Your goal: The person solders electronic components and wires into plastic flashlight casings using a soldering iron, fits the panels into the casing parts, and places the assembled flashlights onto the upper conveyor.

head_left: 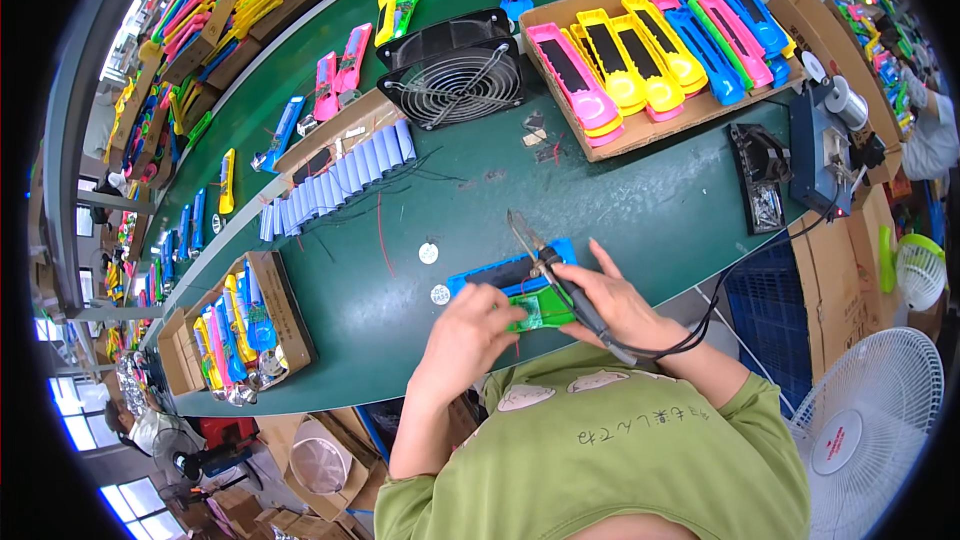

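My right hand (622,302) grips a soldering iron (582,308), its tip pointing away from me above a blue plastic casing (485,277). The casing lies on the green bench, a dark strip along its length. Closer to me, a green plastic casing (550,310) with a small circuit board reaches toward the bench edge. The fingers of my left hand (466,332) are pinched together at its left end; what they hold is hidden behind them. Thin red wires show between the hands.
Wired lavender cylinders (338,180) lie in a row at left. Beyond stand a black metal-grilled fan (455,75) and a cardboard tray (655,140) of colourful casings. A blue soldering station (822,155) sits right, its black cable running to my iron. A carton (290,315) stands near left.
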The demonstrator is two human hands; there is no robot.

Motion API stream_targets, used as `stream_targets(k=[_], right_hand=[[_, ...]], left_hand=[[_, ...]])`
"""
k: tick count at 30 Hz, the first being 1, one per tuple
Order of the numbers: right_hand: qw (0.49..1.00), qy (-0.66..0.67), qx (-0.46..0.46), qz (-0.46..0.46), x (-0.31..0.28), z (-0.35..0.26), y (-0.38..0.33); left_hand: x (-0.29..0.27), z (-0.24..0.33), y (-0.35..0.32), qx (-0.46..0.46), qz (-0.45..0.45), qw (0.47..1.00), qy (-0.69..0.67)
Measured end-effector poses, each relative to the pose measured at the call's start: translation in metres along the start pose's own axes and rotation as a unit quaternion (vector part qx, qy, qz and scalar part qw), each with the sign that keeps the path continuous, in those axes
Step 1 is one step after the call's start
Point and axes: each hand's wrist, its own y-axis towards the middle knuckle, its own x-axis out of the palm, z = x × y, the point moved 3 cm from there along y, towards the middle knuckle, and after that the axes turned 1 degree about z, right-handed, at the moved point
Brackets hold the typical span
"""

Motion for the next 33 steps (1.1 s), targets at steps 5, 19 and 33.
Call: stream_targets(k=[5, 19, 33], right_hand=[[0.996, 0.010, 0.043, -0.082, -0.016, 0.009, 0.024], [0.982, 0.022, 0.051, 0.183, -0.021, -0.009, -0.031], [0.877, 0.311, 0.179, 0.321, 0.013, 0.016, -0.066]], left_hand=[[0.031, -0.006, -0.014, 0.066, 0.056, 0.992, 0.093], [0.068, -0.012, -0.011, 0.079, 0.306, 0.941, 0.121], [0.051, -0.006, -0.010, -0.136, 0.248, 0.955, -0.083]])
